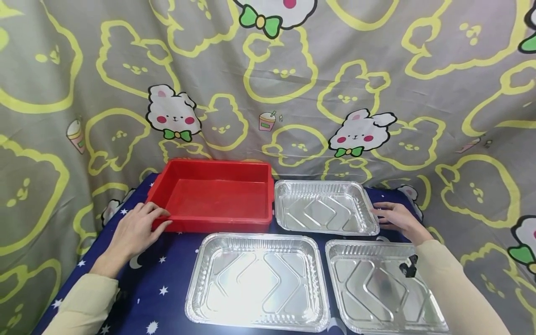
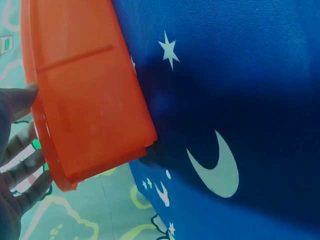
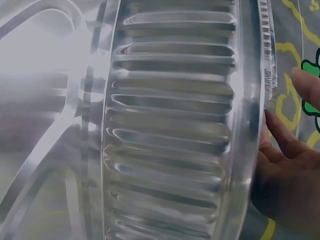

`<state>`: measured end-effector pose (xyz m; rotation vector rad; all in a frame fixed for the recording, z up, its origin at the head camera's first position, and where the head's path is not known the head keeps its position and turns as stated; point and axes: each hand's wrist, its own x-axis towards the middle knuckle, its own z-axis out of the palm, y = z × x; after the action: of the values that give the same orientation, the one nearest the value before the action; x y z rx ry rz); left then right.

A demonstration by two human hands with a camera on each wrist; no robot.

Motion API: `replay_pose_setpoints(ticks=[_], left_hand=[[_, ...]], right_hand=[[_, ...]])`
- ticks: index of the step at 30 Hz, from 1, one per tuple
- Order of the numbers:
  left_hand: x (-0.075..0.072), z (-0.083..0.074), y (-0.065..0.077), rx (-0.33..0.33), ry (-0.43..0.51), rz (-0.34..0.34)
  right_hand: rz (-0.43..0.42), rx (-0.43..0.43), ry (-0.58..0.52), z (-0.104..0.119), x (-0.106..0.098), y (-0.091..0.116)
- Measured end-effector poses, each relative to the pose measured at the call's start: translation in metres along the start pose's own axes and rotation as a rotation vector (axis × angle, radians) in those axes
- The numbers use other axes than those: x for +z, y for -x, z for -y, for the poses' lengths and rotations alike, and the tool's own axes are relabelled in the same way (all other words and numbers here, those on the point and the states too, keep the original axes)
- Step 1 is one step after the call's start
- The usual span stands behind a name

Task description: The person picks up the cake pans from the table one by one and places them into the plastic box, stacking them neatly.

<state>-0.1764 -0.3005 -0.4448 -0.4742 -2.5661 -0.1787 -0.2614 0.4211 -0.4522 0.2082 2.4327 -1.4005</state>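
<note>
My left hand is at the front left corner of a red plastic tray. In the left wrist view its spread fingers and thumb meet the tray's rim, without curling round it. At the right end of the rear aluminium foil tray is my right hand. Its fingers reach the outer rim there, while the right wrist view shows the thumb held apart from the ribbed foil wall. Part of the fingers is hidden behind that rim.
Two more foil trays lie nearer the front, one in the middle and one at the right, partly under my right forearm. A dark blue cloth with stars covers the table. Behind hangs a patterned grey curtain.
</note>
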Motion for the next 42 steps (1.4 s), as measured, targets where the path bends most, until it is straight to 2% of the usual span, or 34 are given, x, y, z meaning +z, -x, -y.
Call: replay_pose_setpoints(ticks=[12, 23, 30, 42], left_hand=[[0.001, 0.0, 0.0, 0.007, -0.01, -0.01], [0.001, 0.0, -0.001, 0.018, -0.025, -0.007], [0.0, -0.001, -0.001, -0.003, -0.038, 0.016], [-0.003, -0.003, -0.004, -0.047, -0.045, 0.075]], right_hand=[[0.065, 0.007, -0.092, -0.004, -0.002, -0.012], [0.098, 0.03, -0.172, -0.002, 0.003, -0.013], [0.133, 0.026, -0.254, -0.003, 0.003, -0.012], [0.136, -0.022, -0.336, 0.001, 0.0, 0.0]])
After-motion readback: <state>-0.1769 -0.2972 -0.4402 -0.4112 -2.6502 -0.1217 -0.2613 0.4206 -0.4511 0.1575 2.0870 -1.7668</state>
